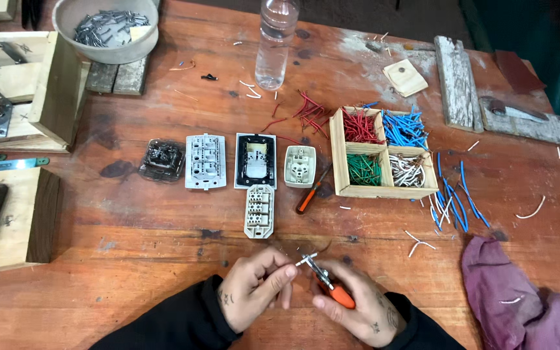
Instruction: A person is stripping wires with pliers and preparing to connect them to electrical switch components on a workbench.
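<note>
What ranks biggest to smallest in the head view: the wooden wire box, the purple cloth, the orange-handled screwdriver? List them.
1. wooden wire box and purple cloth: they look about alike, and the cloth lies nearer the camera and runs off the frame, so unranked.
2. orange-handled screwdriver, plainly smallest.

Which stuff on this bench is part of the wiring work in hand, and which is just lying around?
In use:
left hand, pinching a small wire piece
right hand with orange-handled pliers
switch modules laid in a row
wooden box of cut wires
orange screwdriver

Lying about:
water bottle
bowl of nails
purple rag
wood blocks
loose blue wires
</note>
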